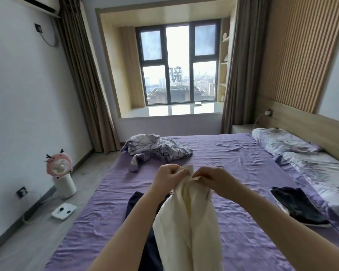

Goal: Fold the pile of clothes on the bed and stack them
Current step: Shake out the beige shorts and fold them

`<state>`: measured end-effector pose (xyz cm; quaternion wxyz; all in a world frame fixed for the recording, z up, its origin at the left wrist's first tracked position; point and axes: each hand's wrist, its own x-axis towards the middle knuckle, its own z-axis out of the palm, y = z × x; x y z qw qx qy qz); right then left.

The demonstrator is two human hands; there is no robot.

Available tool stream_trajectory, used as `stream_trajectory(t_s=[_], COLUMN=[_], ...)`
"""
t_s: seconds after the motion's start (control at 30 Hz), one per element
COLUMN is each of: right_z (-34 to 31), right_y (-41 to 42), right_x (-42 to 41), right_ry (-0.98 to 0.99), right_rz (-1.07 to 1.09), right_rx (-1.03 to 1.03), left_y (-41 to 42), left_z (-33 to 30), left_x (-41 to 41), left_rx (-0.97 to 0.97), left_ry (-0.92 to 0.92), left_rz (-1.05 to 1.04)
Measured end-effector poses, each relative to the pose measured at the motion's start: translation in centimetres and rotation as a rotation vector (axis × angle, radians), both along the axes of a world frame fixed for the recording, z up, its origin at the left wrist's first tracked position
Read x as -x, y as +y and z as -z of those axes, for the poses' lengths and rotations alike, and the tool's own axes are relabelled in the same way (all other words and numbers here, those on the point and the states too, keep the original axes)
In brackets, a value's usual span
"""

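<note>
Cream shirt (190,222) hung at lower centre, my left hand (167,178) and right hand (211,178) each pinching its top edge; next, I judged, spread it flat on the bed (233,163).

you've got two hands up, one cream garment (188,216), one dark garment (145,222) beneath it, one folded dark stack (299,206), one crumpled patterned heap (155,148), two pillows, one fan (60,173).
</note>
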<state>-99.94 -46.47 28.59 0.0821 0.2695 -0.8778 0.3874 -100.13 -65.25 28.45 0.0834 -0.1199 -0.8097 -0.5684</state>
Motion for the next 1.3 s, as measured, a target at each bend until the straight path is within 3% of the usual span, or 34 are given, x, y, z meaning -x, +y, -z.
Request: stream_trajectory(t_s=[0.1, 0.5, 0.63, 0.83, 1.1, 1.3], right_z=[-0.4, 0.6, 2.7, 5.9, 7.2, 7.7], right_y=[0.6, 9.1, 12.8, 17.9, 23.2, 26.7], right_x=[-0.5, 2.1, 2.5, 3.6, 4.6, 5.0], right_ry=[0.064, 0.209, 0.287, 0.211, 0.118, 0.09], right_rz=[0.065, 0.196, 0.22, 0.237, 0.162, 0.084], right_rx=[0.098, 0.173, 0.16, 0.236, 0.296, 0.242], left_y=[1.7, 12.6, 16.3, 21.2, 26.6, 29.4], left_z=[-0.1, 0.4, 1.3, 3.5, 4.9, 5.3], left_x=[-0.3, 1.8, 2.5, 3.4, 4.0, 4.0], left_rx=[-0.018, -0.34, -0.28, -0.193, -0.187, -0.244], left_ry=[-0.028, -0.215, -0.246, -0.272, -0.194, -0.288], left_rz=[0.03, -0.029, -0.004, 0.057, -0.033, -0.003])
